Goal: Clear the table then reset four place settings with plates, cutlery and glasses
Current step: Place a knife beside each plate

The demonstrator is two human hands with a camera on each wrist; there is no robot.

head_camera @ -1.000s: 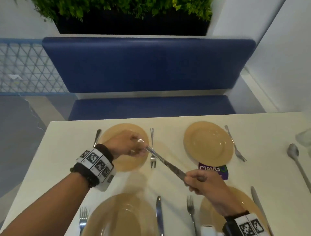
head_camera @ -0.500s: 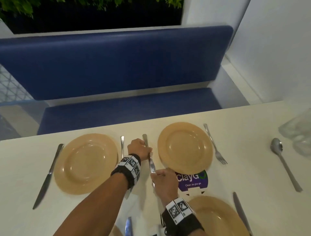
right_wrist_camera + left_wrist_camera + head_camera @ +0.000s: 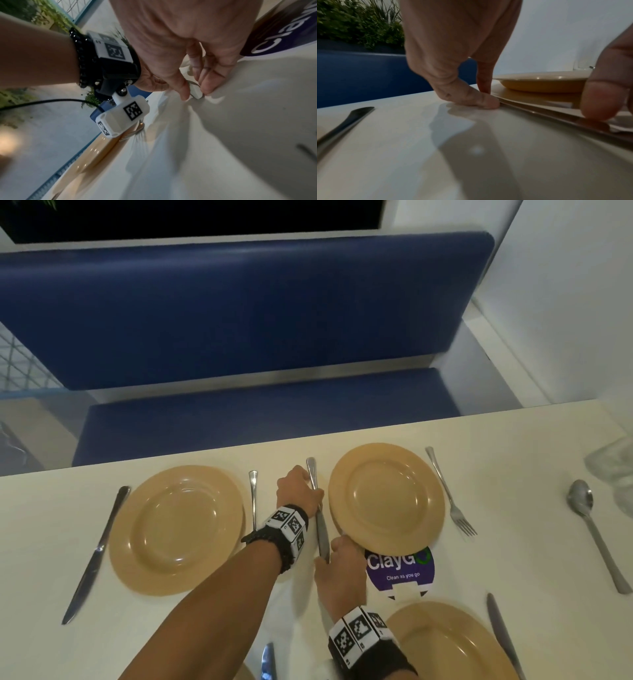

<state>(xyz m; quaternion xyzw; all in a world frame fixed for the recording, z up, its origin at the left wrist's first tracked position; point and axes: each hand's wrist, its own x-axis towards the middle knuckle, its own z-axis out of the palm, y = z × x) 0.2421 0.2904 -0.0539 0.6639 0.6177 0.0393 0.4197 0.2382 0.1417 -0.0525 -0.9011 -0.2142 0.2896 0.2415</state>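
Note:
A table knife (image 3: 321,534) lies on the white table (image 3: 520,460), just left of the far right tan plate (image 3: 387,498), handle pointing at the bench. My left hand (image 3: 312,491) pinches its handle. In the left wrist view the left hand (image 3: 488,100) has thumb and forefinger down on the knife (image 3: 547,113) at the tabletop. My right hand (image 3: 328,554) pinches the blade tip, and the right wrist view shows the right hand (image 3: 195,92) closed on that tip. The far left plate (image 3: 178,529) has a knife (image 3: 92,556) on its left and a fork (image 3: 253,498) on its right.
A fork (image 3: 448,494) lies right of the far right plate, a spoon (image 3: 592,529) further right, and a blurred glass (image 3: 613,470) at the edge. Near me are another plate (image 3: 445,645), two knives (image 3: 500,635) (image 3: 269,660) and a purple sticker (image 3: 400,570). A blue bench (image 3: 239,313) stands beyond.
The knife, held slanted in the air between both hands, has come down flat beside the far right plate. Both hands moved right with it, and my view shifted right.

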